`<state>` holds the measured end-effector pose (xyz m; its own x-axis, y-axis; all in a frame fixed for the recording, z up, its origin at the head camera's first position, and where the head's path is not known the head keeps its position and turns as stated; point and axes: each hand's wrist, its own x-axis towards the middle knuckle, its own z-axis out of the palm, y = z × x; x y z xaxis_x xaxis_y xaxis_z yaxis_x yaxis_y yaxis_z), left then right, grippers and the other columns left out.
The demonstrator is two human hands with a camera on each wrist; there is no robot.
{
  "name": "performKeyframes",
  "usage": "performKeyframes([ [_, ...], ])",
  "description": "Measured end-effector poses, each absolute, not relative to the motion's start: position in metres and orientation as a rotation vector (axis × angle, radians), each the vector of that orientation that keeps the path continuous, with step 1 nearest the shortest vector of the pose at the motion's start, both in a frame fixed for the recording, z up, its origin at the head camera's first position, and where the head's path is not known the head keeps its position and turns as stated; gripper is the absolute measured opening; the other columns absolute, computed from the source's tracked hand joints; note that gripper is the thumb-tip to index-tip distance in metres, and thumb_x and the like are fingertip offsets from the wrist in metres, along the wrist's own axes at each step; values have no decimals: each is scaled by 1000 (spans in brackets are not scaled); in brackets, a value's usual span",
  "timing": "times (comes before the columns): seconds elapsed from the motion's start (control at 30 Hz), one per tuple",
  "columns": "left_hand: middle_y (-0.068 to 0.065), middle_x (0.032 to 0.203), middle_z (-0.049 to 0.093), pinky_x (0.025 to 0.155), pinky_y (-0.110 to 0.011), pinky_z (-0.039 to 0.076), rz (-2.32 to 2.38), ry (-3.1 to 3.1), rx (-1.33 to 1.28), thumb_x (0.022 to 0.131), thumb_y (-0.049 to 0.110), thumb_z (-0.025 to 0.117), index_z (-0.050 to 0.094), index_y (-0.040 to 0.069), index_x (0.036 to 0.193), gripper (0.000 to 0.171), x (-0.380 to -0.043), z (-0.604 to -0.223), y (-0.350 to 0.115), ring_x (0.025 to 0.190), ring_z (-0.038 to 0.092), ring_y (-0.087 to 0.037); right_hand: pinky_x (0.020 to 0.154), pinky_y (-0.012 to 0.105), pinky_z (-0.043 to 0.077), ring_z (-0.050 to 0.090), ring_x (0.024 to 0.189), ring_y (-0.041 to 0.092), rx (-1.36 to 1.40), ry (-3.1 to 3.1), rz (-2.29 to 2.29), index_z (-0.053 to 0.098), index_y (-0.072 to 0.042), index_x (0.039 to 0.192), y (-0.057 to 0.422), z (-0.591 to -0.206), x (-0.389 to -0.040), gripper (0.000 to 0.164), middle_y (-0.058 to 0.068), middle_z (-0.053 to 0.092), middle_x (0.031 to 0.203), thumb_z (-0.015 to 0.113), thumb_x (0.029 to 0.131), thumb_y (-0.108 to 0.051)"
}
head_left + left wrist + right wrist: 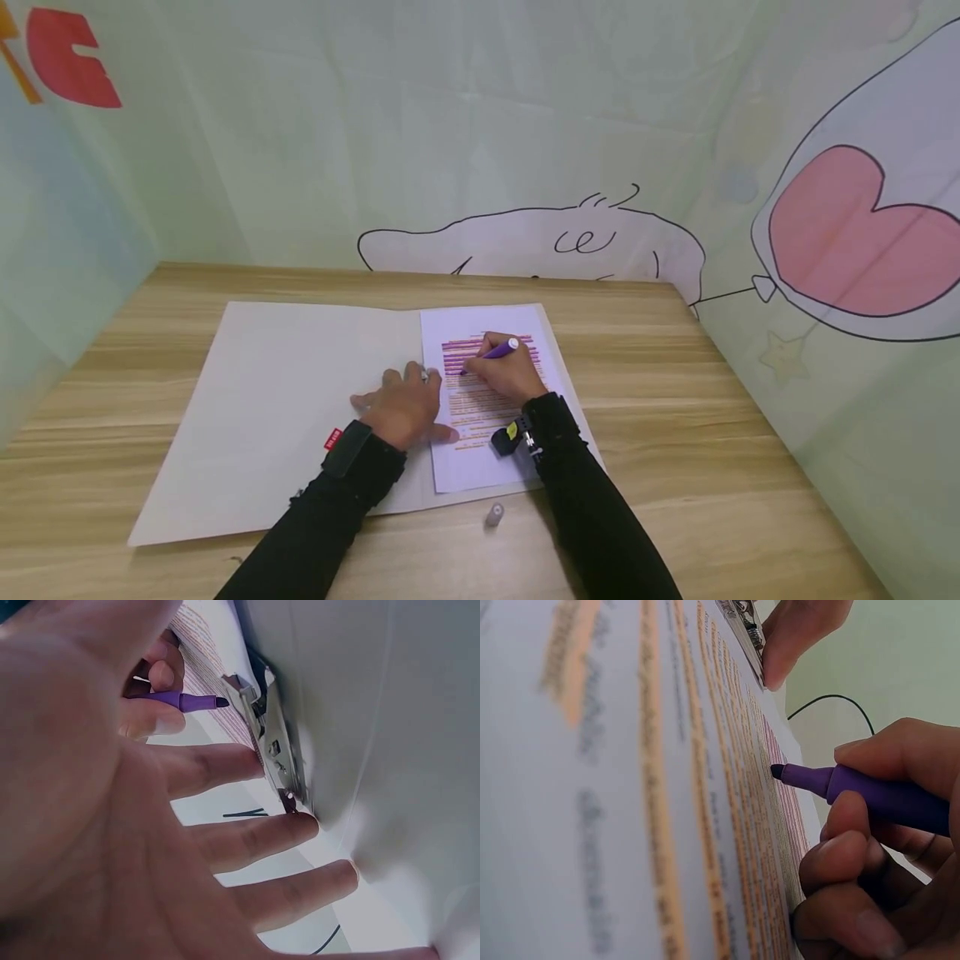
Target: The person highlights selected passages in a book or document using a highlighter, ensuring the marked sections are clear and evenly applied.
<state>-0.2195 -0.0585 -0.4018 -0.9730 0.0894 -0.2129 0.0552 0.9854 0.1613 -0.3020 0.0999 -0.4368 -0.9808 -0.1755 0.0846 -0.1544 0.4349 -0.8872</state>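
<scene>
My right hand (pixel 512 374) pinches a purple highlighter (pixel 501 348), its dark chisel tip at the left side of a printed sheet (pixel 468 475). In the right wrist view the highlighter (pixel 885 796) points at the text, close to the page. Purple strokes cover the upper lines, and orange strokes mark lines further down. My left hand (pixel 405 407) lies with fingers spread across the folder's fold and the sheet's left edge. Its fingertips touch a metal clip (pixel 276 746) that holds the paper in the left wrist view.
An opened pale folder (pixel 285 417) lies under the sheet on the wooden table (pixel 675 467). A small grey cap (pixel 494 515) lies near the folder's front edge. Printed cloth walls (pixel 480 150) stand behind and at both sides.
</scene>
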Motion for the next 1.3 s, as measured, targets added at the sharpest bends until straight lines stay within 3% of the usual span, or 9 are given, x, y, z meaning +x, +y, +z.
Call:
performKeyframes([
  [0.57,-27,142,43,87,-85,37,235,2915,98,70,57,83,45,4,143,97,-221,-406,-58,122,47,-49,41,22,32,51,48,10,-272,2583,-1658,51,-16,62,106,-435,-304,33,-4,57,53,77,78,-5],
  [1.3,-27,141,44,87,-85,37,257,2919,92,69,55,85,47,5,141,96,-220,-405,-57,122,47,-50,36,22,27,42,40,7,-283,2611,-1683,49,-14,60,117,-434,-308,34,-6,52,46,76,76,-3],
])
